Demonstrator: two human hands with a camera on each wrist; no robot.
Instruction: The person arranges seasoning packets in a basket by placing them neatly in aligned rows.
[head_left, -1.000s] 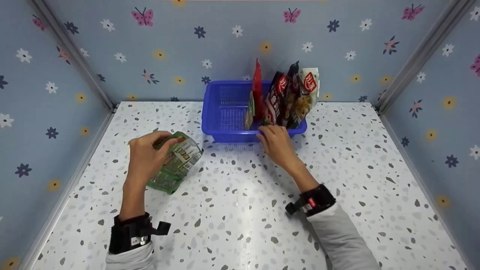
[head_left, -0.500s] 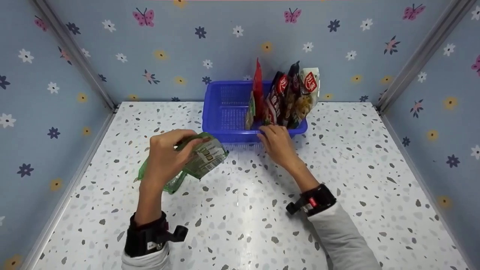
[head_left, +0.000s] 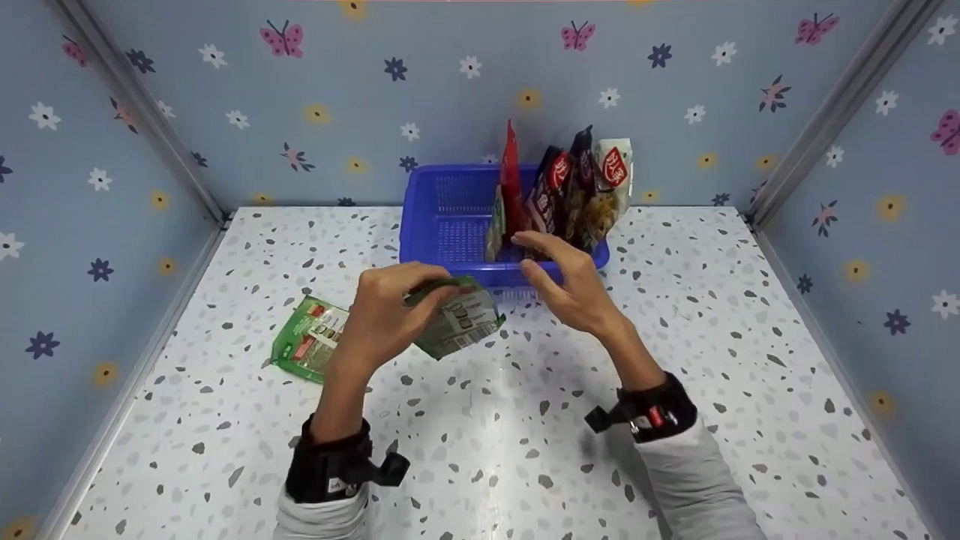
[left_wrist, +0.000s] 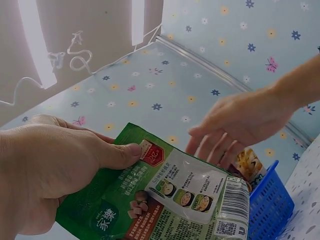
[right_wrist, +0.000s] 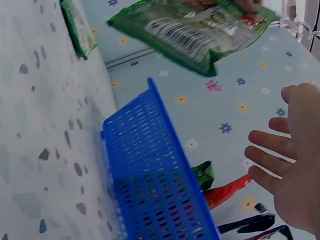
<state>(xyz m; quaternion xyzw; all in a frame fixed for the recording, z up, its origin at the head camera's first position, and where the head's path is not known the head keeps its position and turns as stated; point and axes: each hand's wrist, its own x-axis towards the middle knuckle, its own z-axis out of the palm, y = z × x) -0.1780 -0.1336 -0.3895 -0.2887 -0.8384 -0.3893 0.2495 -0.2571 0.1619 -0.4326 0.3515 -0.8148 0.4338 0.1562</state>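
My left hand (head_left: pixel 394 311) pinches a green food packet (head_left: pixel 461 319) by its upper edge, thumb in front, above the table before the basket. In the left wrist view the packet's back (left_wrist: pixel 187 185) shows small pictures and a barcode. My right hand (head_left: pixel 570 281) is above the near rim of the blue basket (head_left: pixel 439 259), fingers spread apart and holding nothing. The right wrist view shows those fingers (right_wrist: pixel 272 145) loosely extended. Inside the basket's right half stand a small green packet (head_left: pixel 495 229), a red packet (head_left: pixel 511 180), and several dark and pale packets (head_left: pixel 611 187).
Another green packet (head_left: pixel 307 337) lies flat on the speckled table (head_left: pixel 480 465), left of the basket and partly behind my left forearm. Flower-patterned panels (head_left: pixel 337 90) wall the table at the back and both sides.
My left hand has lifted its packet from the table and carried it right, uncovering the packet beneath. My right hand has left the basket's rim and opened its fingers.
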